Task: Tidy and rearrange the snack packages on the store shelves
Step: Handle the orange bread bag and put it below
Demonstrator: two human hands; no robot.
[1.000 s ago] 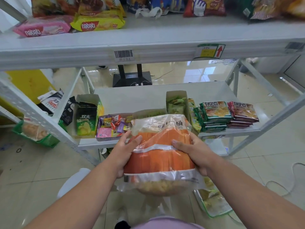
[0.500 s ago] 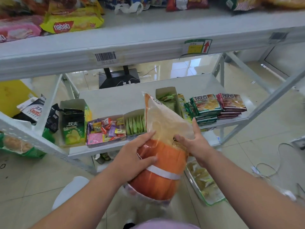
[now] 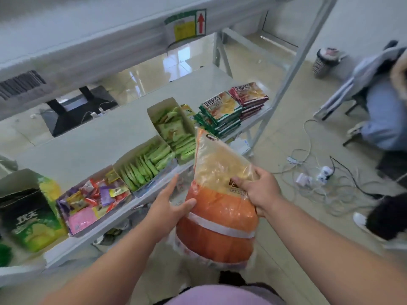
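Note:
A large orange and clear snack bag (image 3: pixel 217 219) stands upright in front of the lower shelf (image 3: pixel 92 148). My right hand (image 3: pixel 257 190) grips its clear upper part, fingers curled into the plastic. My left hand (image 3: pixel 170 205) holds the bag's left side, thumb pressed on the orange part and fingers stretched behind it. On the shelf sit a green chip box (image 3: pixel 28 210), a tray of mixed candies (image 3: pixel 92 201), two open boxes of green packets (image 3: pixel 145 164), and stacks of green (image 3: pixel 220 113) and red packets (image 3: pixel 251 95).
The upper shelf edge (image 3: pixel 88 51) with a price tag (image 3: pixel 187 25) runs overhead. A shelf post (image 3: pixel 293 69) stands right of the stacks. Cables and power strips (image 3: pixel 317 177) lie on the floor at right, near a seated person (image 3: pixel 385 111) and a bin (image 3: pixel 326 62).
The bag has turned from lying across both hands to standing upright. My view has swung right and down, bringing the floor cables and the seated person into sight.

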